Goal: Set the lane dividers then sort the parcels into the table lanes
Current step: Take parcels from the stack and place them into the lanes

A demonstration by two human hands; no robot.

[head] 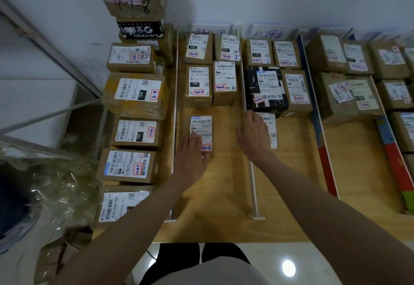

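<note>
My left hand [194, 150] lies flat with straight fingers on a small parcel [201, 134] in the lane nearest the surface's left edge, pressing it rather than gripping it. My right hand [254, 134] reaches forward with its fingers loosely spread and holds nothing; its fingertips come up to the white divider [252, 179], and it partly covers a flat white-labelled parcel [270, 128] just past that divider. Whether it touches either one I cannot tell. The dividers look set to me: a white strip [175, 114] along the left edge, the white divider in the middle, a blue one [313, 114] further right and a coloured one [394, 157] near the right edge, all running from the back edge toward the front edge. Sorting seems well along. Four parcels [210, 69] fill the back of the left lane, four more, one of them black [266, 88], fill the back of the next, and the lanes toward the right edge hold brown boxes [358, 78] too. What is left, I judge, is the row of parcels [134, 132] outside the left strip, stacked high at the back left corner, plus seating the two under my hands against their rows. The front half of the wooden surface [224, 217] is bare in both near lanes.
</note>
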